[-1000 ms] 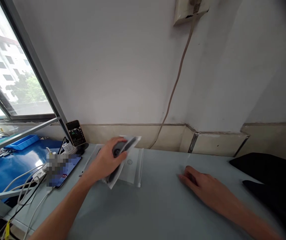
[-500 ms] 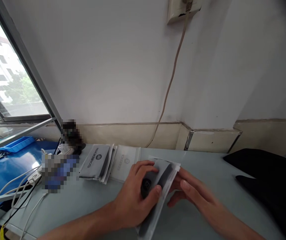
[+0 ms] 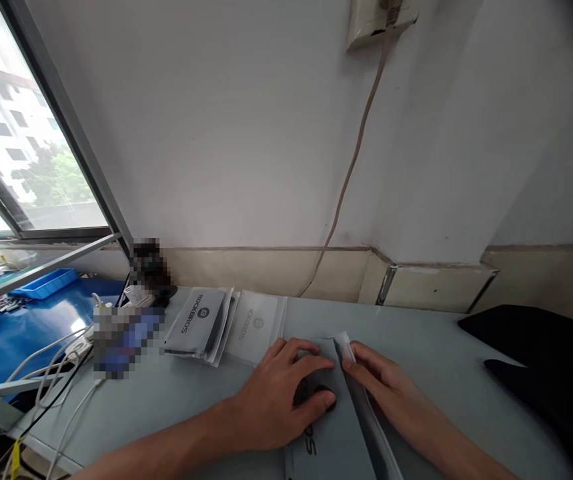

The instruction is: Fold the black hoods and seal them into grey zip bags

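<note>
A grey plastic packaging bag [image 3: 339, 443] with dark printed lettering lies at the near edge of the table, under my hands. My left hand [image 3: 283, 400] rests on its top face with fingers and thumb apart, partly covering a dark round mark. At the upper right edge, my right hand [image 3: 383, 383] pinches the whitish translucent border of the bag between thumb and fingers. Black shows along the inside of that edge; what it is I cannot make out. The bag's lower end runs out of view.
Stacked grey bags printed ROCKBROS [image 3: 199, 323] and a paler bag [image 3: 256, 327] lie to the left. Black fabric [image 3: 541, 347] covers the right side of the table. White cables [image 3: 69, 427] and a power strip [image 3: 79, 347] are at left, before a blue table [image 3: 46, 333] where another person's hand shows.
The bag has come down flatter and turned its printed face up. My right hand has moved from behind it to its right edge. The view has shifted slightly.
</note>
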`<action>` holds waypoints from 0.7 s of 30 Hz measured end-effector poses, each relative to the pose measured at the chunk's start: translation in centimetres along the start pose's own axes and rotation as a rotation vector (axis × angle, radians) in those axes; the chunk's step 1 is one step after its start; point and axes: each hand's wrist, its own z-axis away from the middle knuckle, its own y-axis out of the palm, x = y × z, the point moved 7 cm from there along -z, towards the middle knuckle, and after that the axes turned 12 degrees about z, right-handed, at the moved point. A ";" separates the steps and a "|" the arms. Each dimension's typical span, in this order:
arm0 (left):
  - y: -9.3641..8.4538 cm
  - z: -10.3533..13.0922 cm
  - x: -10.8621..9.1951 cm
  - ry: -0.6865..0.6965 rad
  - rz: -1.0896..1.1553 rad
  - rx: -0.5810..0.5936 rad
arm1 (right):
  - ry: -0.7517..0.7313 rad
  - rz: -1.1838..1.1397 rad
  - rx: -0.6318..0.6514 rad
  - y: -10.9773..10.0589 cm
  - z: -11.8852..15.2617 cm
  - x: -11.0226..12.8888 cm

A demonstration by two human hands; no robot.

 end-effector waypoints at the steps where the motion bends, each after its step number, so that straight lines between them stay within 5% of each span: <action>1: -0.2 0.0 0.1 -0.005 -0.007 -0.023 | -0.005 -0.001 0.017 0.0 0.0 0.1; 5: -1.2 -0.4 1.3 -0.135 0.081 -0.135 | -0.027 -0.034 0.140 0.5 0.5 0.8; 9: 0.2 -0.6 2.9 -0.314 0.257 0.035 | -0.072 -0.061 0.239 1.7 0.9 1.0; 14: 1.0 -0.3 2.8 -0.313 0.370 0.146 | -0.058 0.047 0.107 1.5 0.7 0.0; 21: 1.3 -0.8 1.6 -0.264 0.336 0.150 | -0.105 0.075 0.183 2.3 1.1 0.4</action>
